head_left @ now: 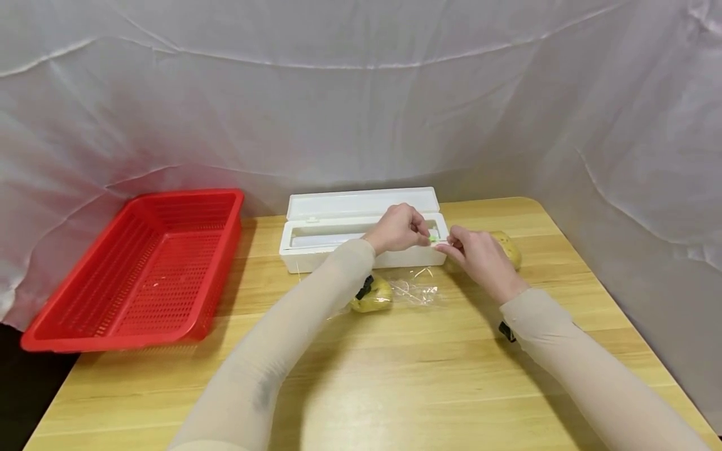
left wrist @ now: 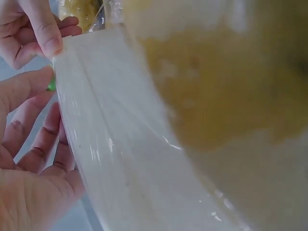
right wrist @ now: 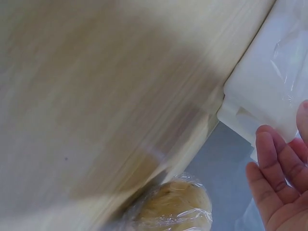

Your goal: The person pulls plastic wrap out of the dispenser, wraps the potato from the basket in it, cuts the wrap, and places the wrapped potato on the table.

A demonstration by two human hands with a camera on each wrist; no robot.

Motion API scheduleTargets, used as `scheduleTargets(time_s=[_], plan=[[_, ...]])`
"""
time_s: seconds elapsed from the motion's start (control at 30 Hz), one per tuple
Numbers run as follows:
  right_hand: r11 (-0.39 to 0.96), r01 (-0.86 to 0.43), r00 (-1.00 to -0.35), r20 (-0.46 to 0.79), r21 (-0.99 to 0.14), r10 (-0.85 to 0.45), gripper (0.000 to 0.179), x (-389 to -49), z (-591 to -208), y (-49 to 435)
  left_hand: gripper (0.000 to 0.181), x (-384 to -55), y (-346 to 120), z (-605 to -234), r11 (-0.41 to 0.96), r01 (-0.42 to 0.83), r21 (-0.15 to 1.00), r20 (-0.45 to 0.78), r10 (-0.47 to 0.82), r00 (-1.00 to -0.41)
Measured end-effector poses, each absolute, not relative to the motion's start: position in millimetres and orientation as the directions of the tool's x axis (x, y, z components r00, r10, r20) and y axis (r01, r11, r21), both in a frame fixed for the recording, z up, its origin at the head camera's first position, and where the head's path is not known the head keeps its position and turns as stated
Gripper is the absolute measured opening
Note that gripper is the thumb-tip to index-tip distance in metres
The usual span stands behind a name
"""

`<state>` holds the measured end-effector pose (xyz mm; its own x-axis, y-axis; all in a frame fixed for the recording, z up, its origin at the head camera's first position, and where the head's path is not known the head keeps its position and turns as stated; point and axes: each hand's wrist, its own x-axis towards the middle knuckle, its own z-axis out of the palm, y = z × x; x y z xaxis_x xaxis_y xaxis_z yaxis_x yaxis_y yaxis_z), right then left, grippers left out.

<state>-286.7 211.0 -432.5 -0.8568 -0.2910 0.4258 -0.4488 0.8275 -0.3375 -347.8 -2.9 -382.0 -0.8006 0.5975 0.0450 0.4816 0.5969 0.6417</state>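
Note:
A white cling film box point(head_left: 318, 258) stands at the back of the table with its lid raised and a roll inside. My left hand point(head_left: 397, 228) reaches over it and pinches the small green slide cutter point(head_left: 433, 238) near the front rail's right end. Beside it, my right hand point(head_left: 479, 257) grips the box's front right corner between thumb and fingers. Clear cling film point(left wrist: 110, 144) hangs down the box front and spreads onto the table. A potato point(head_left: 376, 299) lies on that film, partly hidden by my left forearm.
A film-wrapped potato point(right wrist: 175, 207) sits right of the box, partly behind my right hand in the head view. At the left stands a red perforated basket point(head_left: 217, 275). Grey-white cloth point(head_left: 361, 113) hangs behind and beside the wooden table point(head_left: 429, 382).

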Motion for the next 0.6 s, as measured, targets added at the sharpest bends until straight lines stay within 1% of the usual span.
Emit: scheduleTargets(time_s=[0.27,0.6], plan=[[0.834,-0.465,-0.840,0.446,-0.297,-0.309,0.029,-287.0,-430.9,211.2,0.004,-348.5,-4.8,-378.9,0.622,0.499,0.603,0.055,0.592,-0.804],[0.845,-0.459,-0.841,0.441,-0.274,-0.314,0.029,-287.0,-429.6,207.7,0.005,-349.7,-11.4,-378.1,0.625,0.493,0.605,0.052,0.587,-0.808]])
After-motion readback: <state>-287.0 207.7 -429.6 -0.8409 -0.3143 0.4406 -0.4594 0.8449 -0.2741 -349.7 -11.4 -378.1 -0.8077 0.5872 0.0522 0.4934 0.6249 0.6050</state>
